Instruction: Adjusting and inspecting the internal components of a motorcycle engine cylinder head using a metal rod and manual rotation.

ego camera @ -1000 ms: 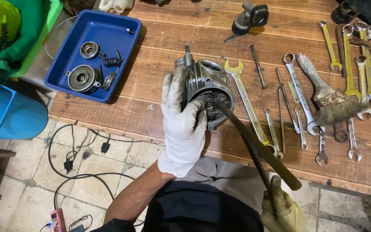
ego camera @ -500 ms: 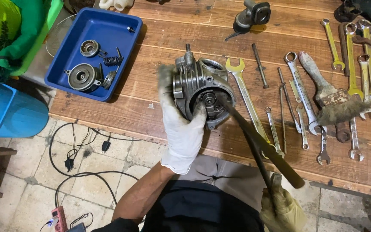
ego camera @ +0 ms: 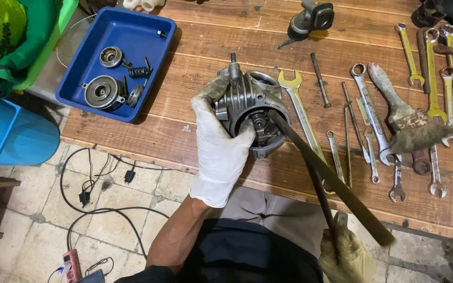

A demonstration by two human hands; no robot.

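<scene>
Work on the engine cylinder head is judged midway: it is held upright on the table by the left hand, whose grip is closed around it. A long bar, clasped by the right hand, is pressed into its open cavity. Removed parts are lying in the blue tray. The bar's tip inside is hidden.

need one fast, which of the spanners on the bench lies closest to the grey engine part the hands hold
The yellowish open-ended spanner lying just right of the grey metal engine part, its forked head almost touching it; the other spanners lie further right.
</scene>
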